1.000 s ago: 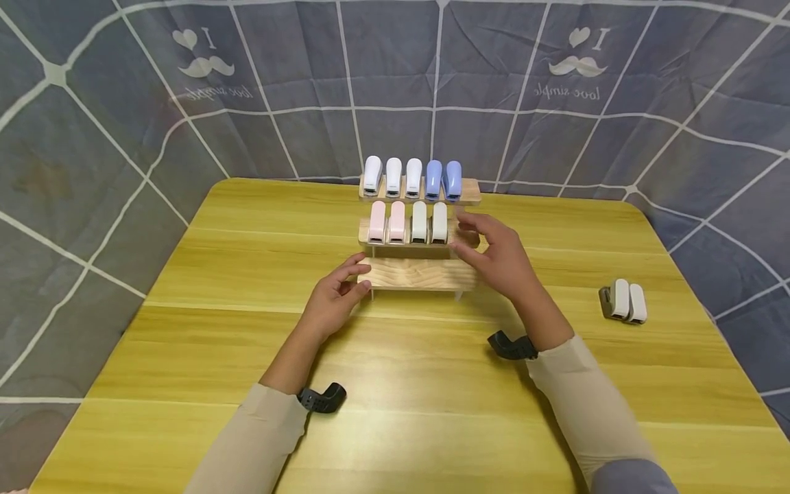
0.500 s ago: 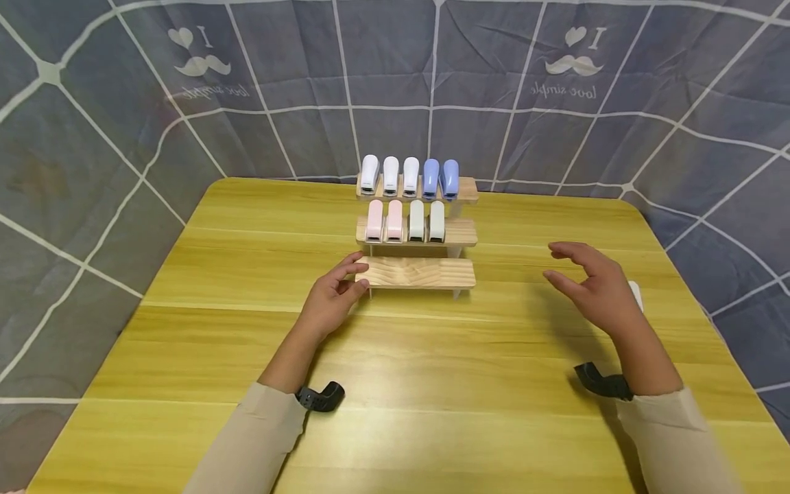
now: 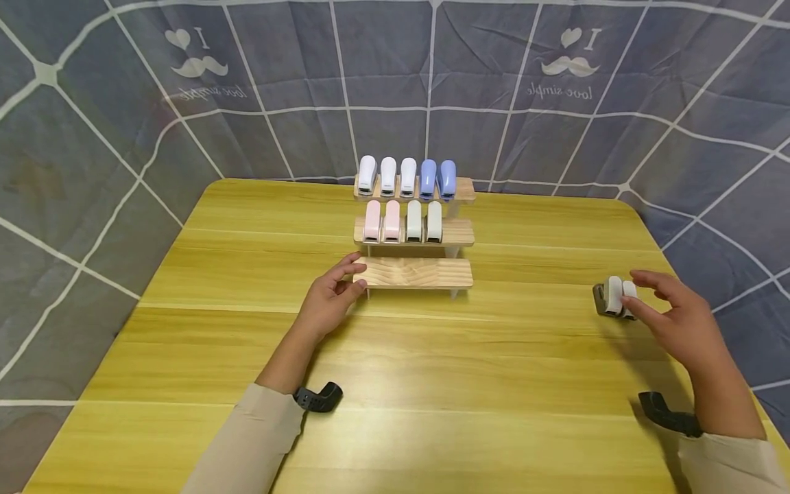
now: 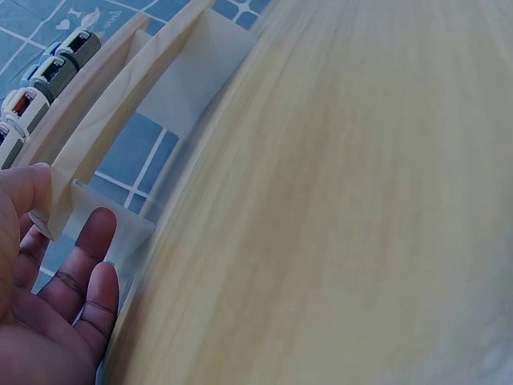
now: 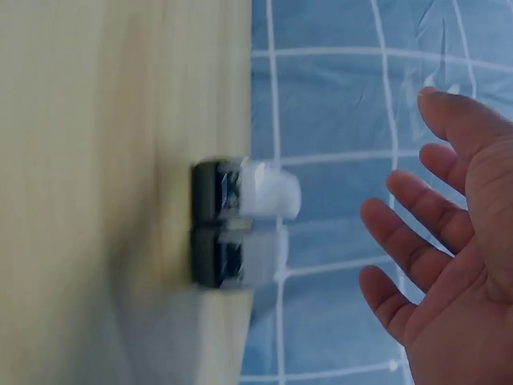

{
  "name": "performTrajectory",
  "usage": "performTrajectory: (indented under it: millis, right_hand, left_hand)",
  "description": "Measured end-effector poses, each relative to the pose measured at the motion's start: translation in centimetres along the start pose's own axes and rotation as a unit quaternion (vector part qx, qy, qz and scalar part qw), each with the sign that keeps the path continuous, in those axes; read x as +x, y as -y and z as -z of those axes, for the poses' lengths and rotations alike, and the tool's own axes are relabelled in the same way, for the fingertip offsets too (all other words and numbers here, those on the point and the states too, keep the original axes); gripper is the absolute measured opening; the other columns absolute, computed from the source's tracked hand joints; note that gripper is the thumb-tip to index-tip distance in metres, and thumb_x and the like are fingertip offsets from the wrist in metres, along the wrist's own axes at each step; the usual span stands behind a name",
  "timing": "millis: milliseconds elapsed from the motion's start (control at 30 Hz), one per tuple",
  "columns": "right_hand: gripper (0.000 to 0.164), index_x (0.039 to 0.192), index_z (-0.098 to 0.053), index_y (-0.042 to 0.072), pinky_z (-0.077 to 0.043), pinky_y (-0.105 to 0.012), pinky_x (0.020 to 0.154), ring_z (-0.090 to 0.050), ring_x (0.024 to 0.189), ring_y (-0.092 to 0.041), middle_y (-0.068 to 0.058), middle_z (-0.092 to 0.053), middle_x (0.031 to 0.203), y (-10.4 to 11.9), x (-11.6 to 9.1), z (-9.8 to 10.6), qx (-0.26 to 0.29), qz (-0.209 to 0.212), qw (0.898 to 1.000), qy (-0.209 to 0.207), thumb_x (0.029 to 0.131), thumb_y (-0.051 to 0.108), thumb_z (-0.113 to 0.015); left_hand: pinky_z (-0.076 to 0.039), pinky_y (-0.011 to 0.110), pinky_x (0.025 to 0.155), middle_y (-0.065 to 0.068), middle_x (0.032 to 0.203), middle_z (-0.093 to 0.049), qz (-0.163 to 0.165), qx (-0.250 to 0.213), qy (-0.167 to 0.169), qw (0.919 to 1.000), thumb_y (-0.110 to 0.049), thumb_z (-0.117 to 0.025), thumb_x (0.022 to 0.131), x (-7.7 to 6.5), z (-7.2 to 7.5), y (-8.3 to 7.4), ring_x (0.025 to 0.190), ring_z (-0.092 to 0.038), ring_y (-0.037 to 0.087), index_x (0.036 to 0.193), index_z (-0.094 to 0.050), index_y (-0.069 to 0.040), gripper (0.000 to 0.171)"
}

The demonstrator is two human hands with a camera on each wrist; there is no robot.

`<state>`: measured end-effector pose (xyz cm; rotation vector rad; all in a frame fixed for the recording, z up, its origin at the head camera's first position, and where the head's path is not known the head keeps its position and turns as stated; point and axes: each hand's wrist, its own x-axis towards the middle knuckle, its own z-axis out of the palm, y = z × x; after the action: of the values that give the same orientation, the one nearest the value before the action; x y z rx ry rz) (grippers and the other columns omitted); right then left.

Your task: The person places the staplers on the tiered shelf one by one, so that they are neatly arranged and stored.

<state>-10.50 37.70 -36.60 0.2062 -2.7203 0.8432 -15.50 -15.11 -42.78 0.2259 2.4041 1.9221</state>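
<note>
My left hand [image 3: 328, 299] grips the left end of the lowest wooden shelf [image 3: 420, 273] of a three-tier stand, thumb and fingers on its edge. In the left wrist view, the thumb [image 4: 29, 186] presses the shelf end while other fingers curve beneath it, near a translucent leg [image 4: 120, 233]. My right hand [image 3: 685, 326] hovers beside two small staplers with whitish tops and dark bases, a left one [image 3: 613, 295] and a right one [image 3: 629, 299]. The right wrist view shows its fingers spread and apart from both staplers [image 5: 240, 257].
On the middle shelf [image 3: 459, 232] stand two pink staplers [image 3: 372, 221] and two pale grey-green ones [image 3: 414, 221]. Three white staplers [image 3: 387, 176] and two blue ones [image 3: 428, 180] line the top shelf [image 3: 465, 189]. A grey grid-patterned cloth [image 3: 389, 62] rises behind the yellow wood-grain table [image 3: 432, 391].
My right hand has left the right end of the middle shelf and moved right to the two loose staplers. The left hand keeps its hold on the lowest shelf.
</note>
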Motion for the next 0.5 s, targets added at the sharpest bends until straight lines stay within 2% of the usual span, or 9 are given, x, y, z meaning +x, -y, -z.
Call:
performTrajectory:
  millis: [67, 100, 133, 200, 233, 300, 333, 500]
  right_hand:
    - [0.048, 0.137, -0.055, -0.001, -0.025, -0.006, 0.087, -0.034, 0.107, 0.022, 0.02, -0.055, 0.121, -0.8, -0.2, 0.1, -0.006, -0.002, 1.0, 0.007, 0.093, 0.012, -0.071]
    - [0.049, 0.137, -0.054, -0.001, -0.025, -0.007, 0.089, -0.038, 0.112, 0.016, 0.009, -0.059, 0.125, -1.1, -0.2, 0.2, -0.011, -0.005, 1.0, 0.014, 0.093, 0.012, -0.071]
    - [0.05, 0.138, -0.053, -0.003, -0.027, -0.012, 0.094, -0.042, 0.118, 0.007, -0.003, -0.06, 0.128, -1.5, -0.3, 0.2, -0.016, -0.009, 1.0, 0.024, 0.093, 0.013, -0.071]
    - [0.054, 0.139, -0.049, -0.005, -0.032, -0.03, 0.105, -0.046, 0.129, -0.018, -0.029, -0.054, 0.132, -2.1, -0.2, 0.2, -0.024, -0.018, 0.998, 0.052, 0.094, 0.014, -0.071]
    - [0.057, 0.141, -0.047, -0.005, -0.032, -0.041, 0.107, -0.044, 0.131, -0.032, -0.034, -0.049, 0.134, -2.4, -0.1, 0.2, -0.028, -0.026, 0.997, 0.068, 0.094, 0.016, -0.071]
    - [0.061, 0.142, -0.042, -0.008, -0.03, -0.062, 0.101, -0.039, 0.123, -0.056, -0.039, -0.043, 0.136, -2.9, 0.0, 0.0, -0.03, -0.031, 0.994, 0.097, 0.094, 0.016, -0.071]
    - [0.063, 0.142, -0.041, -0.01, -0.028, -0.069, 0.095, -0.037, 0.122, -0.059, -0.041, -0.041, 0.136, -3.2, 0.2, -0.1, -0.028, -0.028, 0.993, 0.107, 0.093, 0.014, -0.072]
    - [0.067, 0.139, -0.039, -0.014, -0.026, -0.072, 0.094, -0.036, 0.117, -0.063, -0.044, -0.039, 0.132, -4.4, 0.8, -1.1, -0.026, 0.015, 0.993, 0.116, 0.085, 0.003, -0.076]
  left_hand:
    - [-0.045, 0.024, 0.089, -0.006, 0.153, -0.043, -0.005, -0.001, -0.002, 1.0, -0.017, -0.066, 0.098, 0.2, 0.0, 0.6, 0.13, -0.05, 0.02, 0.127, -0.064, -0.005, 0.031]
    - [-0.045, 0.021, 0.086, -0.006, 0.153, -0.043, -0.005, -0.001, -0.002, 1.0, -0.017, -0.066, 0.098, 0.2, 0.0, 0.6, 0.128, -0.051, 0.02, 0.127, -0.064, -0.005, 0.031]
    - [-0.045, 0.02, 0.083, -0.006, 0.153, -0.043, -0.003, -0.002, -0.002, 1.0, -0.017, -0.066, 0.098, 0.2, 0.0, 0.6, 0.127, -0.052, 0.021, 0.127, -0.064, -0.005, 0.032]
    - [-0.045, 0.018, 0.083, -0.006, 0.154, -0.042, -0.001, -0.002, -0.002, 1.0, -0.016, -0.066, 0.098, 0.2, 0.0, 0.6, 0.128, -0.051, 0.02, 0.128, -0.064, -0.005, 0.032]
    - [-0.044, 0.018, 0.083, -0.006, 0.154, -0.042, 0.001, -0.001, -0.002, 1.0, -0.016, -0.065, 0.098, 0.2, 0.0, 0.6, 0.129, -0.051, 0.02, 0.128, -0.064, -0.005, 0.032]
    - [-0.044, 0.019, 0.085, -0.004, 0.155, -0.04, 0.003, 0.0, -0.001, 1.0, -0.014, -0.064, 0.099, 0.2, 0.0, 0.6, 0.131, -0.049, 0.021, 0.129, -0.063, -0.004, 0.032]
    - [-0.044, 0.02, 0.087, -0.003, 0.155, -0.04, 0.005, 0.001, 0.0, 1.0, -0.014, -0.064, 0.099, 0.2, 0.0, 0.5, 0.132, -0.048, 0.022, 0.13, -0.062, -0.004, 0.033]
    - [-0.044, 0.024, 0.093, 0.005, 0.156, -0.039, 0.007, 0.007, 0.006, 0.9999, -0.009, -0.062, 0.099, -0.4, 0.1, -1.4, 0.136, -0.044, 0.025, 0.13, -0.06, 0.002, 0.033]
